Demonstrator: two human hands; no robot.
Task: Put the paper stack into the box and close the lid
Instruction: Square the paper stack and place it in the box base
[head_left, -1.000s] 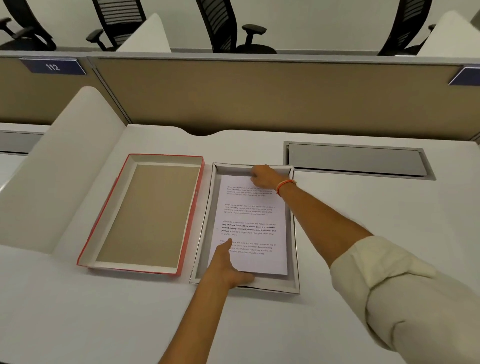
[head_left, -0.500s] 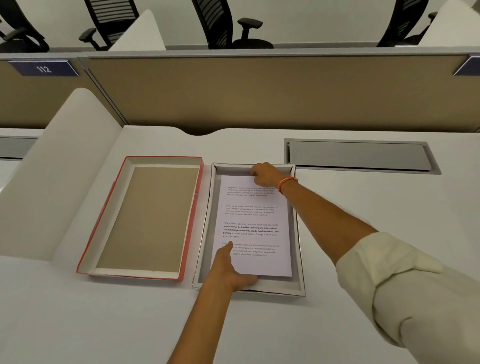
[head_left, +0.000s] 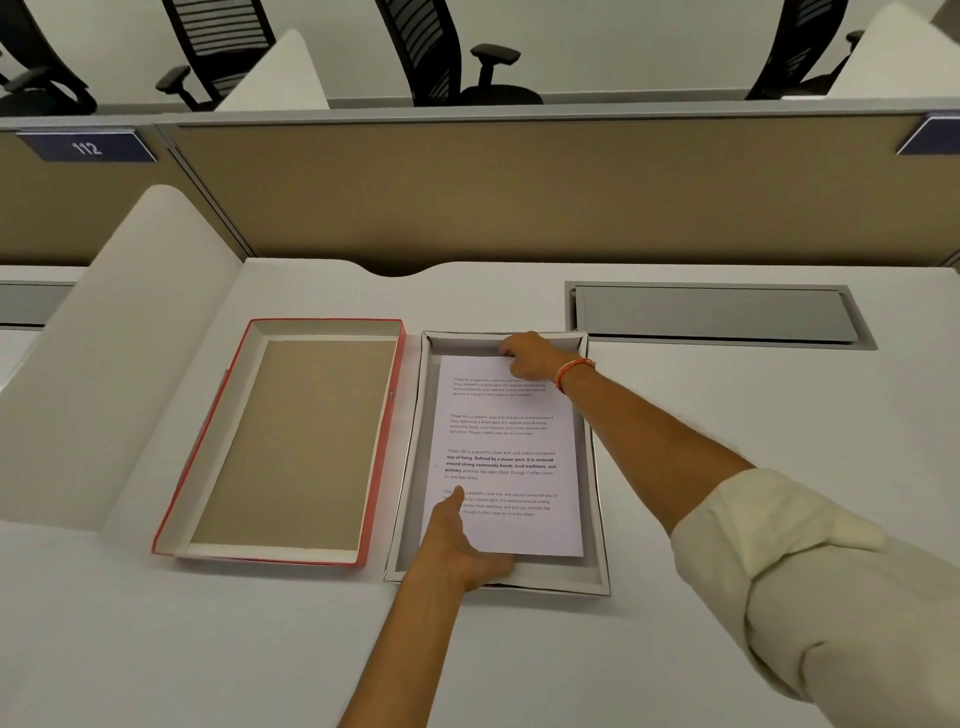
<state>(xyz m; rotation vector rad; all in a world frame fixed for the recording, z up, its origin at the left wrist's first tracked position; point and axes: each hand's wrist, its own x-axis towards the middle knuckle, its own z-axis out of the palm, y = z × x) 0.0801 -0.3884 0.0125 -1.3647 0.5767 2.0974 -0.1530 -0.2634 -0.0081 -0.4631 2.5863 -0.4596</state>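
Note:
A white printed paper stack (head_left: 511, 441) lies inside the shallow grey box (head_left: 415, 452) in the middle of the desk. My left hand (head_left: 460, 545) grips the stack's near left corner, thumb on top of the page. My right hand (head_left: 530, 356) holds the stack's far edge against the box's back wall, fingers curled over it. The red-edged lid (head_left: 291, 441) lies upside down on the desk just left of the box, its brown inside facing up.
A white curved divider (head_left: 104, 374) rises at the left of the desk. A grey cable hatch (head_left: 711, 314) sits in the desk at the back right. A tan partition (head_left: 519, 192) closes off the back, with office chairs beyond it.
Both hands stay on the paper stack in the box; the stack has settled slightly flatter. The view has shifted a little.

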